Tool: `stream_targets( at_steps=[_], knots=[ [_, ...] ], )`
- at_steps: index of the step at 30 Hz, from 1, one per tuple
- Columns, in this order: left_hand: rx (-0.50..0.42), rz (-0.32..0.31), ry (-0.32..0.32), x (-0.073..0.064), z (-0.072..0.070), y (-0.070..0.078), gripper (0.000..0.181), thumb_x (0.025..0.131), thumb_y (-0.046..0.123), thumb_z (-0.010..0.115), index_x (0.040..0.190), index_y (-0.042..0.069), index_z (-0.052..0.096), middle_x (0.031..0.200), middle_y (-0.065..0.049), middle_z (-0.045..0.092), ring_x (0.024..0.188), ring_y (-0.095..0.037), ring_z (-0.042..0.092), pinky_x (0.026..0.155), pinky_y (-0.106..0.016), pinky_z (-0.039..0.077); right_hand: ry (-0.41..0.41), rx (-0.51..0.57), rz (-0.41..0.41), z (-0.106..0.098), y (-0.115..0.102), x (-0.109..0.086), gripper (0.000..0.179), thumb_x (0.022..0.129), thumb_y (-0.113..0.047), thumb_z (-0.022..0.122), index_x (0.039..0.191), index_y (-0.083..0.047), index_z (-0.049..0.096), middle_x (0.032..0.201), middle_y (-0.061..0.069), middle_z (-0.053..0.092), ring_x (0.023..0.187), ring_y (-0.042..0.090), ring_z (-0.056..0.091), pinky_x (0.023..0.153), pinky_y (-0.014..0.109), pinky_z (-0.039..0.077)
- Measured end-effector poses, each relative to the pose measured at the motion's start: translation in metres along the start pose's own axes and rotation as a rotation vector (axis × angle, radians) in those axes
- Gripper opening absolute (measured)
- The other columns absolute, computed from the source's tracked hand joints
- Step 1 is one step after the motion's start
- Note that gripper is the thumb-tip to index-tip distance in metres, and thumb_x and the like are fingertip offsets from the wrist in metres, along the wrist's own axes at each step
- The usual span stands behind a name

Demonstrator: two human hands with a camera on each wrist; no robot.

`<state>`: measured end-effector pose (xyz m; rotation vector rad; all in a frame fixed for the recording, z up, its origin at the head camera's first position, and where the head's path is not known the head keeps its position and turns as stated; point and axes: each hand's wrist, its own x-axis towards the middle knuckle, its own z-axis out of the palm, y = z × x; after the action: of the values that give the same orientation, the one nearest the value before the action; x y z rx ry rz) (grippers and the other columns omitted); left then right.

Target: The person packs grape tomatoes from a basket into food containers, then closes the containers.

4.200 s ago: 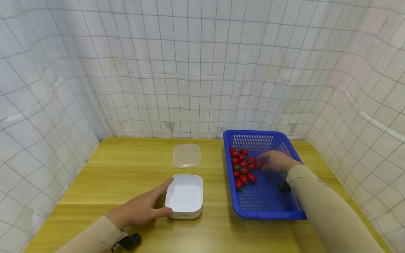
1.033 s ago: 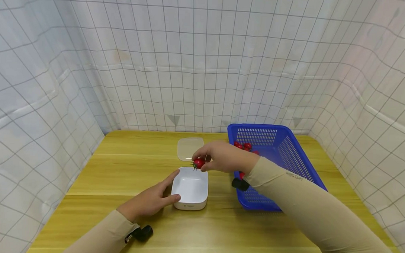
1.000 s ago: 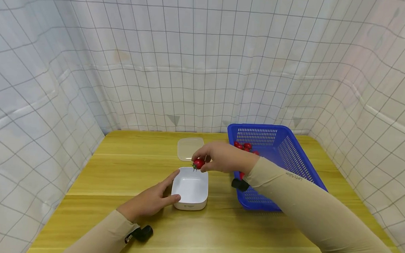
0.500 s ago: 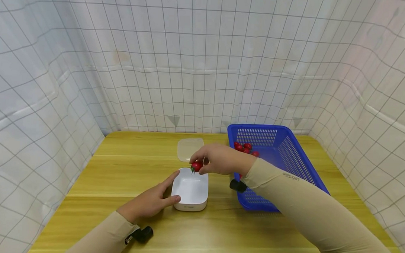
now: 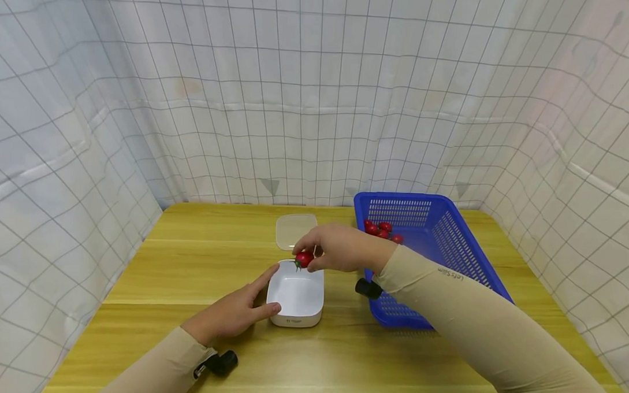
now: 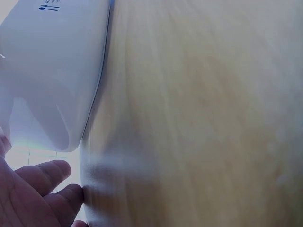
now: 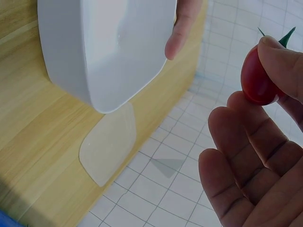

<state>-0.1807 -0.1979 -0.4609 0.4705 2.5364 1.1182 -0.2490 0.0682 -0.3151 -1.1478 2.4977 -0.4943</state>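
My right hand (image 5: pixel 339 247) pinches a red cherry tomato (image 5: pixel 304 260) over the back part of a white square food container (image 5: pixel 295 321). In the right wrist view, thumb and forefinger grip the tomato (image 7: pixel 258 78) near its green stalk; the other fingers are loosely bent. My left hand (image 5: pixel 232 315) holds the container's left side, thumb at the front corner of the rim and forefinger at the back corner. The container's visible inside is bare white. Close up in the left wrist view, its outer wall (image 6: pixel 52 80) shows a small fork-and-spoon print, with bent fingers beside it.
Behind the container a translucent lid (image 5: pixel 296 229) lies flat on the wooden table (image 5: pixel 161 272). At right stands a blue plastic basket (image 5: pixel 398 196) with several cherry tomatoes (image 5: pixel 385 227) along its left side, partly hidden by my right arm. White grid-patterned curtains surround the table.
My right hand has come from inside the blue basket to over the container with a tomato. Over the last second it has shifted slightly left and down. The left hand stays at the container.
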Motion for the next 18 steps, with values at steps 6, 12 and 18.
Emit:
stream_targets(
  at_steps=[6,12,18],
  knots=[
    [0.018,0.011,-0.001,-0.0004,-0.0017,0.0003,0.088,0.102,0.059,0.060,0.170,0.039,0.008,0.175,-0.012,0.023,0.159,-0.043,0.027,0.126,-0.067,0.026,0.000,-0.004,-0.004,0.0000,-0.0015,0.0004,0.039,0.097,-0.017,0.078,0.135,-0.017,0.073,0.112,-0.005,0.074,0.098,0.010,0.068,0.084,0.025,0.059],
    [0.034,0.010,0.001,0.0000,-0.0023,0.0006,0.088,0.102,0.059,0.060,0.171,0.037,0.008,0.175,-0.014,0.022,0.159,-0.044,0.028,0.125,-0.068,0.026,-0.007,-0.029,-0.003,-0.0007,-0.0034,-0.0005,0.041,0.098,-0.021,0.077,0.139,-0.019,0.070,0.120,0.004,0.074,0.106,0.014,0.070,0.089,0.030,0.060],
    [0.038,0.013,0.015,0.0005,-0.0006,-0.0004,0.088,0.102,0.057,0.062,0.170,0.037,0.009,0.174,-0.014,0.025,0.158,-0.043,0.030,0.125,-0.067,0.027,0.033,-0.030,0.047,-0.0087,0.0033,-0.0062,0.042,0.099,-0.025,0.076,0.140,-0.023,0.069,0.120,-0.001,0.072,0.109,0.014,0.068,0.090,0.033,0.059]
  ],
)
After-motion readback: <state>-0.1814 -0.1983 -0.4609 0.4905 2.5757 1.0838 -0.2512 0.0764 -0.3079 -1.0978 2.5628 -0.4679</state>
